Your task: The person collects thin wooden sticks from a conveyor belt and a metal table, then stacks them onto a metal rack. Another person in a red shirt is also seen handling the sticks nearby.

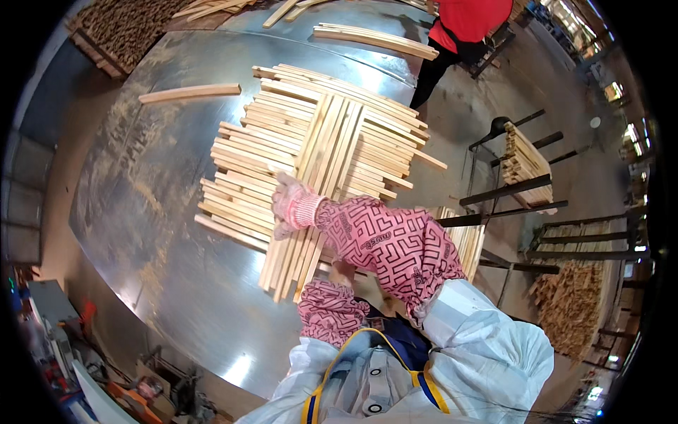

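Observation:
Several long pale wooden strips point(330, 134) lie side by side as a lengthwise bundle, on top of a wide layer of crosswise wooden strips point(254, 152). My right hand point(294, 201), in a light glove with a pink cuff, reaches across the bundle. Its fingers are bent over the left edge and grip the strips. Below the right forearm, my left hand point(343, 271) is close to the near end of the bundle on its right side. The right sleeve covers most of it, so its fingers are hidden. Pink patterned sleeves cover both forearms.
The stack lies on a shiny metal table point(162, 233) dusted with sawdust. A loose strip point(191, 93) is at the left, and more strips point(374, 40) lie at the far side. A person in red point(473, 21) stands beyond. Metal racks holding wood point(524, 166) stand on the right.

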Available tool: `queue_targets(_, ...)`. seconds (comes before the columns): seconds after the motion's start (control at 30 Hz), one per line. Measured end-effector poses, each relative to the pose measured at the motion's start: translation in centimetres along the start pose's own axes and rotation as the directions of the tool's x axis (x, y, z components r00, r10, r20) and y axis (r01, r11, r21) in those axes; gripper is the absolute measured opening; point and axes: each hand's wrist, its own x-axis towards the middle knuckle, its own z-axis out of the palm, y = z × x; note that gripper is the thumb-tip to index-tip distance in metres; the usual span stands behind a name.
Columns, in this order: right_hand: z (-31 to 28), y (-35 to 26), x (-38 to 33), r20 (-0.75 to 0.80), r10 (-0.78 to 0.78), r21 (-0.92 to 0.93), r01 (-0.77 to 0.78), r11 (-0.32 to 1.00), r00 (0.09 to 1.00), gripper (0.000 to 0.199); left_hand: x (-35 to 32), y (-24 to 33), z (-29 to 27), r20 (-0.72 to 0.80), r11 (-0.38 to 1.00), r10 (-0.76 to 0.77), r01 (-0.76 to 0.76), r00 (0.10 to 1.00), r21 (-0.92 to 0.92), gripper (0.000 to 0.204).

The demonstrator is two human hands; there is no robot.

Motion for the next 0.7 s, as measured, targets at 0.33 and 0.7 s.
queue_targets(0.33, 12.8, 3.1, -7.6, -0.046, 0.967, 0.994, -0.08, 0.068, 0.252, 0.069, -3.0, 16.7, -2.6, 0.162, 0.262, 0.538, -0.347, 0.827, 0.901, 0.068)
queue_targets(0.7, 15.2, -1.0, -5.3, 0.486, 0.698, 0.868, -0.196, -0.457, 0.526, 0.108, -0.1, 18.1, -1.0, 0.193, 0.686, -0.072, -0.092, 0.978, 0.722, 0.091)
